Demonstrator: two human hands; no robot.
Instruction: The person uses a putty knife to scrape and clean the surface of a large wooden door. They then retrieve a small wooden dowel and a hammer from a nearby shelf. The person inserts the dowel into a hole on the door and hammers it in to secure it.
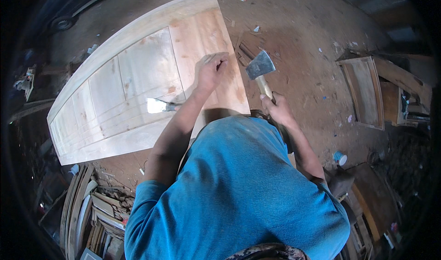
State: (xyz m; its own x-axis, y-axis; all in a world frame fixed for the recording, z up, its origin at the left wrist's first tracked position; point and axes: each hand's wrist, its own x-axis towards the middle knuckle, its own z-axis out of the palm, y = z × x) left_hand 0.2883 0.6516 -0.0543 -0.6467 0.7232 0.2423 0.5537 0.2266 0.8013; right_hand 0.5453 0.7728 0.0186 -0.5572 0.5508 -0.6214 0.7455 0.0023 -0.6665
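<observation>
In my right hand is a hatchet, its pale wooden handle gripped low and its dark metal head raised beside the door's right edge. My left hand is over the right end of a large pale wooden panelled door, fingers curled together. Whatever those fingers may hold is too small or hidden to make out. On the door by my left forearm lies a scraper-like tool with a bright wide blade and a dark handle.
Wood scraps litter the dirt floor beyond the door. A framed wooden piece leans at the right, with a white-and-blue cup nearer me. Stacked timber offcuts fill the lower left.
</observation>
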